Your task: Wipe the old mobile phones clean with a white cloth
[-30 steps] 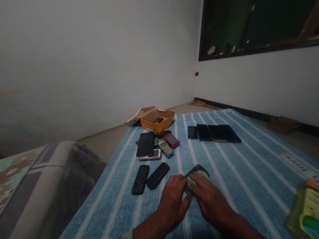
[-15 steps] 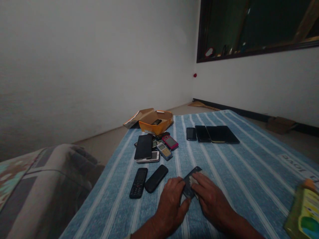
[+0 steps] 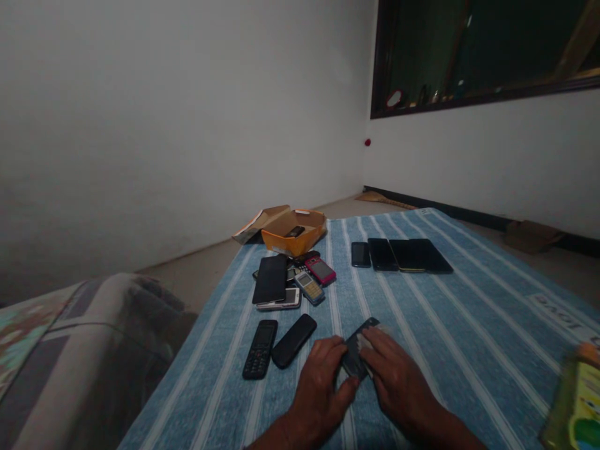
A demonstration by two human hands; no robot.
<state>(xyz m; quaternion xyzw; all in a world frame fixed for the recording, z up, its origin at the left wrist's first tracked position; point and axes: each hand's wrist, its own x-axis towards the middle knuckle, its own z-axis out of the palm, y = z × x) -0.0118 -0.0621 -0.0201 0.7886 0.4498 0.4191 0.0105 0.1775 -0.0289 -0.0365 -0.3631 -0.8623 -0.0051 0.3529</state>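
Observation:
A dark mobile phone point(image 3: 351, 359) lies on the striped blue cloth between my hands. My left hand point(image 3: 319, 382) grips its near left side, with the thumb at the bottom edge. My right hand point(image 3: 398, 374) presses a pale tissue or thin cloth point(image 3: 362, 342) against the phone's upper face; the fingers hide part of both. Just left of my left hand are a black phone shell or phone lying face down point(image 3: 294, 340) and a black keypad phone point(image 3: 260, 350).
A pile of phones includes a pink one point(image 3: 320, 270) and a blue-grey one point(image 3: 309, 287). Behind it stands an open orange box point(image 3: 300, 244). Dark phones and a tablet-like device point(image 3: 431, 256) lie in a row at the right. A yellowish bottle point(image 3: 574, 400) is at the right edge.
The view has tilted slightly, so everything sits a little lower. My right hand and the tissue have shifted only slightly over the phone; my left hand keeps its grip.

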